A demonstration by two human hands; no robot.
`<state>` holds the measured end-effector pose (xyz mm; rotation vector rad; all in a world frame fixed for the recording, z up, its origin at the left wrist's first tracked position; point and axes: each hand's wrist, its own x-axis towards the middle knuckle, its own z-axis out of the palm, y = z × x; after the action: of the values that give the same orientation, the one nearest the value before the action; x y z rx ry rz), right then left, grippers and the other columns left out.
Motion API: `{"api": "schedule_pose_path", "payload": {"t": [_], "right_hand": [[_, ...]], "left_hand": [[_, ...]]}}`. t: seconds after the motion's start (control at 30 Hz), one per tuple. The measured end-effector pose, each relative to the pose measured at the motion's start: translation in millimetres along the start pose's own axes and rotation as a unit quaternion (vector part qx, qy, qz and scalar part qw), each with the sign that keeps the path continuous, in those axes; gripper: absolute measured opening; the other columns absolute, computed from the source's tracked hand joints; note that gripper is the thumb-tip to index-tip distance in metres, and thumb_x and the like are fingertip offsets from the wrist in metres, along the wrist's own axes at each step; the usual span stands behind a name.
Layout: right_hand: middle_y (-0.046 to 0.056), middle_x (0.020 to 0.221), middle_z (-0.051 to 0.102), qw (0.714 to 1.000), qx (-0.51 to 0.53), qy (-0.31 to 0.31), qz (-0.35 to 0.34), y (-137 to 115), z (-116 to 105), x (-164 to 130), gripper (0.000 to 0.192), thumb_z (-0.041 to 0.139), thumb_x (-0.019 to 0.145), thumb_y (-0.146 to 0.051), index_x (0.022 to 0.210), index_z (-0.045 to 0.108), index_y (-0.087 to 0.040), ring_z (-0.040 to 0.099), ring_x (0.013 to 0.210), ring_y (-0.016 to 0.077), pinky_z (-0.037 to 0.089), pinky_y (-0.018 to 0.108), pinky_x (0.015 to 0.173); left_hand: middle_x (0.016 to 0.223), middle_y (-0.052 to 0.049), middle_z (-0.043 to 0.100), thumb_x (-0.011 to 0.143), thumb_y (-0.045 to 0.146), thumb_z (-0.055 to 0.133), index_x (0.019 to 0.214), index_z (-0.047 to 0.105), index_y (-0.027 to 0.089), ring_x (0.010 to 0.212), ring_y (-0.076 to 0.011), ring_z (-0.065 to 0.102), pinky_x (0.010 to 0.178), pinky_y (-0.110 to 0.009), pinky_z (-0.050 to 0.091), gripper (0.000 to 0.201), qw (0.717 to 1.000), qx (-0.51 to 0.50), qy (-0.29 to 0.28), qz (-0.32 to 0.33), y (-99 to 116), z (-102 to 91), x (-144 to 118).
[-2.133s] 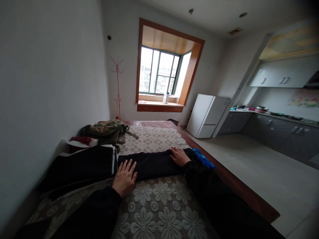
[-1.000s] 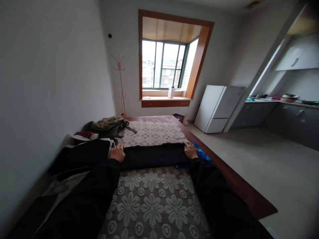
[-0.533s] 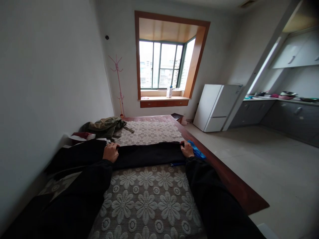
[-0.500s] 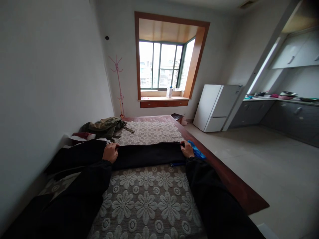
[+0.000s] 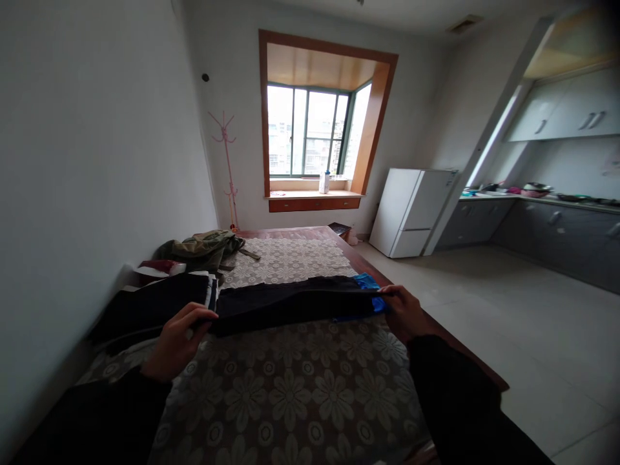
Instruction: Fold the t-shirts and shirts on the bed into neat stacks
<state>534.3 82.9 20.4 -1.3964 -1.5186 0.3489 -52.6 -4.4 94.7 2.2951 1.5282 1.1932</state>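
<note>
A long black folded garment (image 5: 295, 303) lies across the floral lace tablecloth (image 5: 290, 394); its exact kind does not show. My left hand (image 5: 178, 339) pinches its left end between thumb and fingers. At the other end, my right hand (image 5: 404, 310) grips an edge of the cloth, which looks pulled taut and lifted between both hands. Bright blue fabric (image 5: 371, 283) sticks out from under the garment near my right hand. Beside my left hand sits a stack of folded dark clothes (image 5: 159, 303) with white layers along its edge.
An olive-green bag or jacket (image 5: 203, 250) and a dark red and white packet (image 5: 159, 268) lie by the left wall. The table's reddish wooden edge (image 5: 465, 358) runs along the right. Beyond are a pink coat stand (image 5: 227, 161) and a white refrigerator (image 5: 407, 210).
Both hands have come closer to me and spread apart, drawing up the garment's near edge between them. The view has shifted slightly.
</note>
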Motion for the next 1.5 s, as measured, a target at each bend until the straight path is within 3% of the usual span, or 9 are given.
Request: {"api": "schedule_pose_path", "payload": {"t": [0.1, 0.23, 0.43, 0.57, 0.73, 0.9, 1.03, 1.27, 1.5], "right_hand": [[0.008, 0.108, 0.074, 0.999, 0.041, -0.031, -0.008, -6, -26, -26, 0.038, 0.065, 0.086, -0.062, 0.099, 0.069, -0.027, 0.067, 0.109, 0.0276, 0.052, 0.044, 0.104], [0.012, 0.106, 0.074, 0.991, -0.023, -0.128, -0.009, -20, -46, -49, 0.042, 0.067, 0.083, -0.065, 0.095, 0.077, -0.026, 0.067, 0.106, 0.0315, 0.053, 0.046, 0.102], [0.009, 0.090, 0.076, 0.944, -0.089, -0.315, 0.041, -30, -56, -66, 0.034, 0.066, 0.083, -0.057, 0.088, 0.080, -0.026, 0.070, 0.087, 0.0275, 0.057, 0.038, 0.083], [0.004, 0.077, 0.074, 0.897, -0.098, -0.425, 0.068, -31, -52, -56, 0.038, 0.063, 0.086, -0.056, 0.087, 0.078, -0.022, 0.068, 0.071, 0.0222, 0.053, 0.031, 0.067], [0.003, 0.085, 0.077, 0.931, -0.207, -0.299, -0.002, -35, -12, 5, 0.033, 0.057, 0.091, -0.049, 0.092, 0.078, -0.024, 0.069, 0.079, 0.0211, 0.052, 0.029, 0.077], [0.007, 0.102, 0.078, 0.939, -0.289, -0.180, 0.049, -19, 54, 70, 0.030, 0.054, 0.094, -0.039, 0.101, 0.078, -0.023, 0.072, 0.097, 0.0232, 0.052, 0.030, 0.088], [0.016, 0.112, 0.075, 0.930, -0.337, -0.097, 0.108, 8, 91, 85, 0.036, 0.054, 0.094, -0.043, 0.109, 0.076, -0.019, 0.071, 0.104, 0.0291, 0.053, 0.037, 0.089], [0.014, 0.120, 0.073, 0.933, -0.336, -0.030, 0.123, 46, 107, 77, 0.034, 0.052, 0.095, -0.040, 0.115, 0.073, -0.021, 0.068, 0.111, 0.0305, 0.050, 0.040, 0.093], [0.010, 0.110, 0.077, 0.953, -0.271, -0.026, 0.137, 57, 104, 86, 0.029, 0.065, 0.085, -0.044, 0.102, 0.076, -0.023, 0.070, 0.106, 0.0303, 0.052, 0.037, 0.089]], "left_hand": [[0.097, -0.004, 0.071, 0.092, 0.043, 0.060, 0.093, 0.072, 0.028, 0.090, -0.0200, 0.068, 0.085, -0.030, 0.055, 0.019, 0.994, -0.040, -0.103, -0.012, 13, -14.3, -28], [0.096, -0.004, 0.073, 0.091, 0.036, 0.058, 0.089, 0.070, 0.028, 0.088, -0.0194, 0.068, 0.082, -0.028, 0.055, 0.015, 0.968, -0.075, -0.233, -0.053, 23, -16.8, -48], [0.094, -0.002, 0.074, 0.082, 0.024, 0.059, 0.088, 0.070, 0.027, 0.089, -0.0199, 0.068, 0.083, -0.029, 0.053, 0.013, 0.936, -0.043, -0.334, -0.103, 22, -16.6, -51], [0.090, 0.000, 0.076, 0.083, 0.038, 0.065, 0.101, 0.075, 0.029, 0.087, -0.0212, 0.070, 0.082, -0.029, 0.053, 0.023, 0.918, -0.005, -0.383, -0.107, 18, -17.4, -39], [0.103, -0.002, 0.078, 0.094, 0.038, 0.049, 0.105, 0.074, 0.027, 0.094, -0.0196, 0.072, 0.086, -0.028, 0.053, 0.029, 0.946, 0.062, -0.316, -0.038, 1, 11.9, 15], [0.121, -0.012, 0.074, 0.092, 0.023, 0.048, 0.112, 0.073, 0.023, 0.116, -0.0271, 0.066, 0.106, -0.040, 0.045, 0.033, 0.947, 0.249, -0.201, -0.037, -39, 56.9, 74], [0.111, -0.022, 0.074, 0.091, 0.028, 0.049, 0.102, 0.075, 0.016, 0.114, -0.0369, 0.063, 0.100, -0.050, 0.044, 0.030, 0.925, 0.330, -0.170, -0.081, -69, 78.4, 94], [0.113, -0.021, 0.074, 0.095, 0.039, 0.043, 0.103, 0.074, 0.017, 0.117, -0.0389, 0.059, 0.097, -0.053, 0.040, 0.038, 0.903, 0.378, -0.172, -0.107, -98, 95.3, 104], [0.118, -0.016, 0.072, 0.096, 0.043, 0.045, 0.111, 0.070, 0.020, 0.114, -0.0333, 0.061, 0.095, -0.045, 0.042, 0.037, 0.897, 0.386, -0.184, -0.108, -102, 92.4, 107]]}}
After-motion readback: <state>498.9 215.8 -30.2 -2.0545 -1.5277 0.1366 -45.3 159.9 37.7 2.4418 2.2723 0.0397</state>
